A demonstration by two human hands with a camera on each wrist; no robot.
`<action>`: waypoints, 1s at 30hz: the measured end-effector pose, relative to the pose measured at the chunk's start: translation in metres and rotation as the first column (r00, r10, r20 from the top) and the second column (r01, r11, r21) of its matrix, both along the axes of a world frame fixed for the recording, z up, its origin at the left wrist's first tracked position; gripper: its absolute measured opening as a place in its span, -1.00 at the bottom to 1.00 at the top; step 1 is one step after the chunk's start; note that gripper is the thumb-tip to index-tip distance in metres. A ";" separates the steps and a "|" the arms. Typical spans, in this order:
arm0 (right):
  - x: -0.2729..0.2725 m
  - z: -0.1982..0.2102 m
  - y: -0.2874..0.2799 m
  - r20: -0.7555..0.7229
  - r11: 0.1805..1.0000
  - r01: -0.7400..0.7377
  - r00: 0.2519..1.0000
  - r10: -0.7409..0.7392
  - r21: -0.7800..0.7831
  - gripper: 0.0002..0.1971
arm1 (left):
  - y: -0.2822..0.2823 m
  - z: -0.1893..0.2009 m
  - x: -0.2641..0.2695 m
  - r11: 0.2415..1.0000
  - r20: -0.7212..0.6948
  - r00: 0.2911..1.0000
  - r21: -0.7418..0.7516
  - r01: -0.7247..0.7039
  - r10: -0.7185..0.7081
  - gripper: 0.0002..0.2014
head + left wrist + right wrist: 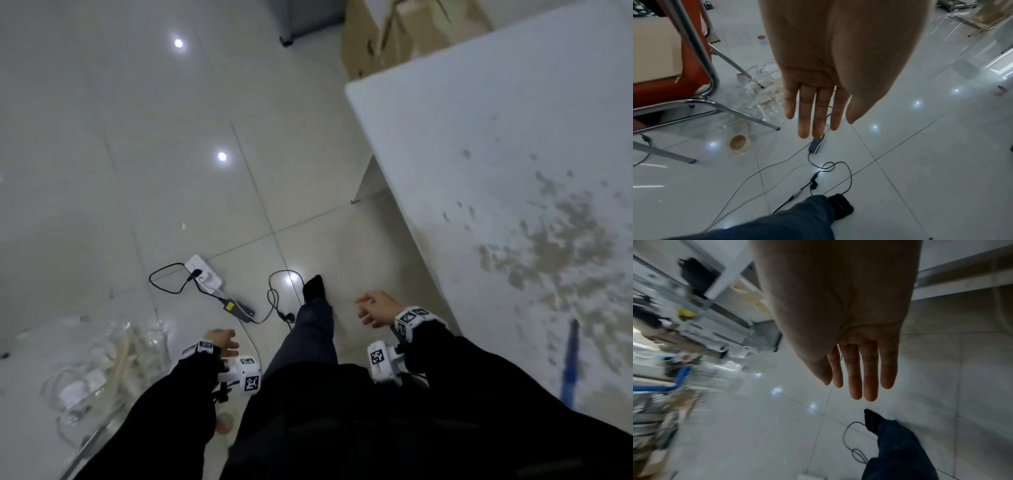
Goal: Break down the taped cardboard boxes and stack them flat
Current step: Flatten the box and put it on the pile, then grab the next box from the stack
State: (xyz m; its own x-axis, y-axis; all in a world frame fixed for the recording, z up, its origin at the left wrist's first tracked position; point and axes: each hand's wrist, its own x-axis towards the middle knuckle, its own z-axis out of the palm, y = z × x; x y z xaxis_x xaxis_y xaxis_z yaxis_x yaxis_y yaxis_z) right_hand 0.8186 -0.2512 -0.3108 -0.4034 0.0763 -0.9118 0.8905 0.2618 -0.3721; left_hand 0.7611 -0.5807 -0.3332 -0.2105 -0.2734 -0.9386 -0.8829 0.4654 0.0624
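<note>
Cardboard boxes [383, 37], brown and standing open-flapped, sit at about one o'clock in the head view, on the floor just past the far corner of the white table [507, 178]. That table fills the right side of the view, its top blotched with brownish stains, and a blue strip [570, 359] lies near its close edge at four o'clock.

Both hands hang free over the pale glossy floor tiles [137, 171], well apart from the boxes. The left hand [224, 341], at seven o'clock, has a slack grip: its wrist view shows the fingers [819, 112] straight, side by side, holding nothing. The right hand [375, 308], at five o'clock beside the table edge, is likewise empty, its fingers [869, 369] extended and close together in the wrist view.

Between the hands a leg in dark trousers [313, 329] steps forward, ending in a black shoe [313, 287]. Ahead of it at about nine o'clock lies a white power strip [203, 272] with black cables [274, 298] looping across the tiles to a small adapter [238, 308]. Crumpled clear plastic wrap [99, 370] lies on the floor at eight o'clock. The left wrist view also shows a chrome-framed chair with an orange seat [684, 78] and a roll of tape [740, 144] on the tiles near its legs.
</note>
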 end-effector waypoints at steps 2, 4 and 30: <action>-0.030 -0.008 0.001 0.069 0.999 0.038 0.997 -0.040 0.030 -0.83 | 0.000 0.008 -0.046 1.000 -0.037 0.999 0.010 0.027 -0.027 -0.67; -0.061 -0.009 0.003 0.093 0.991 0.116 0.988 -0.122 0.065 -0.87 | 0.012 0.015 -0.094 0.993 -0.112 0.987 0.029 0.117 -0.113 -0.68; -0.574 -0.006 0.047 -0.048 0.745 0.658 0.745 -0.665 -0.106 -0.86 | -0.035 0.038 -0.619 0.988 -0.057 0.988 -0.081 0.135 -0.140 -0.85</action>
